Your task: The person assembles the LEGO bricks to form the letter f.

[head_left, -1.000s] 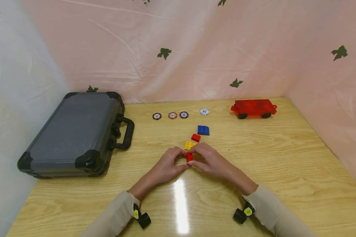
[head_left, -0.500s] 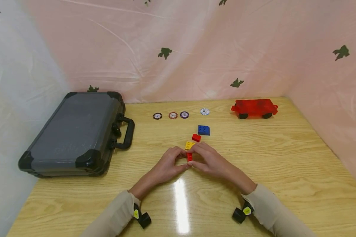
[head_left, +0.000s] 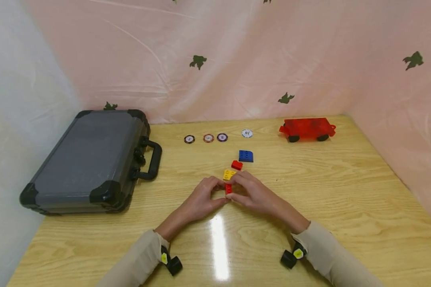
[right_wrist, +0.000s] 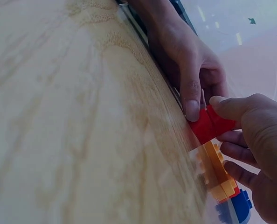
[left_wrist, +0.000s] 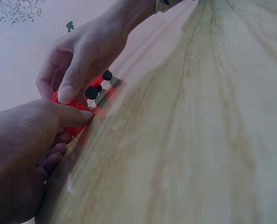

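Observation:
Between both hands is a red toy building brick (head_left: 228,189) at the middle of the table. In the right wrist view a seam runs through the red block (right_wrist: 211,124), so it looks like two red pieces against each other. My left hand (head_left: 205,199) pinches it from the left, thumb at the near end. From the right, my right hand (head_left: 253,194) pinches it too, thumb against it. Just beyond lies a yellow brick (head_left: 228,174), partly behind the right fingers. Past that are a small red brick (head_left: 236,165) and a blue brick with a rounded corner (head_left: 246,156).
A grey case (head_left: 89,159) with a black handle (head_left: 155,160) lies at the left. Several poker chips, among them a white chip (head_left: 247,133), lie along the back. A red wheeled toy wagon base (head_left: 307,129) stands at the back right, before a pink cloth (head_left: 237,79).
Between the fingers the red brick has turned slightly, and its studs show more clearly. Both hands stay in nearly the same place. The other bricks have not moved.

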`<state>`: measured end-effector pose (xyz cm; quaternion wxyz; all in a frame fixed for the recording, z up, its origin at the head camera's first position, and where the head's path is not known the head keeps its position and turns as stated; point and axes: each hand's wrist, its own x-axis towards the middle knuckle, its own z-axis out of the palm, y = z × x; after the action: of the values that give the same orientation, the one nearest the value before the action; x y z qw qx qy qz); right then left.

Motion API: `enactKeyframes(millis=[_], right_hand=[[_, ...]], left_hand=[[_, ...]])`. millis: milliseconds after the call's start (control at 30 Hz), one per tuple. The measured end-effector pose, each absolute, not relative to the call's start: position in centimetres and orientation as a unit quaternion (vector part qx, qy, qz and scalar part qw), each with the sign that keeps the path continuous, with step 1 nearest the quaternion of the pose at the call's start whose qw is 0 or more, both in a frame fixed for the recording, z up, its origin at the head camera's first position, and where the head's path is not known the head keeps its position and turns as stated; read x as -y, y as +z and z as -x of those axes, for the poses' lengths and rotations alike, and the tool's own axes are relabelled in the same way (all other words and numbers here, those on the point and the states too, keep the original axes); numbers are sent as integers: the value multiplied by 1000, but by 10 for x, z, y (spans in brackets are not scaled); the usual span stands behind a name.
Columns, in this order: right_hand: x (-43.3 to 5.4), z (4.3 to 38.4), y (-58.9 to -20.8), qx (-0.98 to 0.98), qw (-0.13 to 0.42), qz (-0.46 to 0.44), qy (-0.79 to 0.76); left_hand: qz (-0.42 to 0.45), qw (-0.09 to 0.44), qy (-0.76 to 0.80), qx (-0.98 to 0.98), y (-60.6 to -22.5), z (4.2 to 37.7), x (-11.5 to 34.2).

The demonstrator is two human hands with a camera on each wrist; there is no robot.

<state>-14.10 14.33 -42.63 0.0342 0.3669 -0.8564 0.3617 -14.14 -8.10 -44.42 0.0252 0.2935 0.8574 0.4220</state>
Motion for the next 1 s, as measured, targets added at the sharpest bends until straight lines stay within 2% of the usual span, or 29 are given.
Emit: enactKeyframes(millis=[533,1000], right_hand=[[-142,141,-421,867,11,-357,347],[-141,140,-418,882,-22,-323,343]], left_hand=[[-302,12,419,-856,-444,141,82],[-300,24,424,-854,-444,141,82]])
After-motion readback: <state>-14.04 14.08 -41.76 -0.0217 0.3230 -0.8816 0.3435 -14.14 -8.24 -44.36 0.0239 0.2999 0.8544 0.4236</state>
